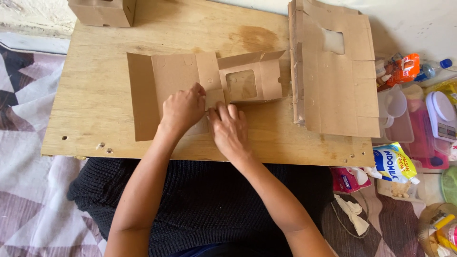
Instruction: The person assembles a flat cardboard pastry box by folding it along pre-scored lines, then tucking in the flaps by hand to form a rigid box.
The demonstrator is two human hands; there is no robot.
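plywood makes up the surface [95,109], a board laid across the person's lap over a patterned quilt [28,190]. a flat box blank [176,76] of brown cardboard lies in the middle of it, one side panel spread to the left and a windowed panel [247,81] half raised on the right. the left hand [183,108] presses down on the blank near its centre fold, fingers curled, grip closed against the card rather than around it. the right hand [229,126] lies just beside it, touching the lower flap with fingertips bent over the edge; its grip is loose and holds nothing clear of the board. a stack of blanks [333,71] lies on the right end of the surface, and a folded box [102,12] stands at the far left corner. off the board to the right are a plastic jug [392,104], a bottle [431,69], a scale [442,116] and food pouches [395,164].

the blank looks light and thin, stiff across its panels but weak along the scored creases, so it would likely bend or tear if pulled by a flap. it seems best held flat by a panel close to a fold, with the window film left alone.
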